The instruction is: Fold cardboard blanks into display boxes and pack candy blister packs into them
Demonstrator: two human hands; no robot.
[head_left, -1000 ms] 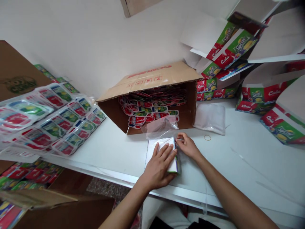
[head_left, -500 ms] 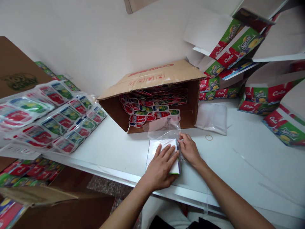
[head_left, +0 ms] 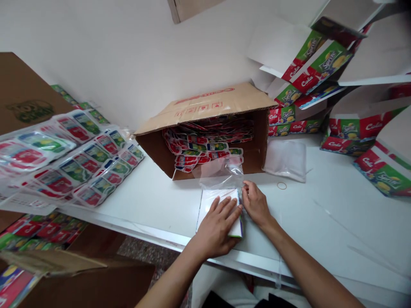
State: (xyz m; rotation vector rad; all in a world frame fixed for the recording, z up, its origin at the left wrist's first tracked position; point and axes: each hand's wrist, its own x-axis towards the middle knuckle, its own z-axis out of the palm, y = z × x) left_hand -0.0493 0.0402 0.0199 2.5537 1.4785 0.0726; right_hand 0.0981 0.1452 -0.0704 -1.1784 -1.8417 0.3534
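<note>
A small white-faced box (head_left: 207, 206) lies on the table inside a clear plastic bag (head_left: 221, 174), whose loose end stretches away toward the open carton. Flat on top of the box rests my left hand (head_left: 220, 224), fingers spread. At the box's right side, my right hand (head_left: 256, 204) is closed, thumb and fingertips pinched at the edge of the bag. Behind them a cardboard carton (head_left: 205, 102) lies on its side, stacked inside with red and green candy packs (head_left: 208, 146).
Plastic-wrapped strips of packs (head_left: 86, 164) lie at left. A stack of clear bags (head_left: 285, 160) and a rubber band (head_left: 281, 185) are right of the carton. Printed display boxes (head_left: 382, 175) pile up at far right. An open carton (head_left: 86, 278) stands below the table's front edge.
My right hand has shifted very slightly along the bag's edge. My left hand stays flat on the box. The view has moved a little.
</note>
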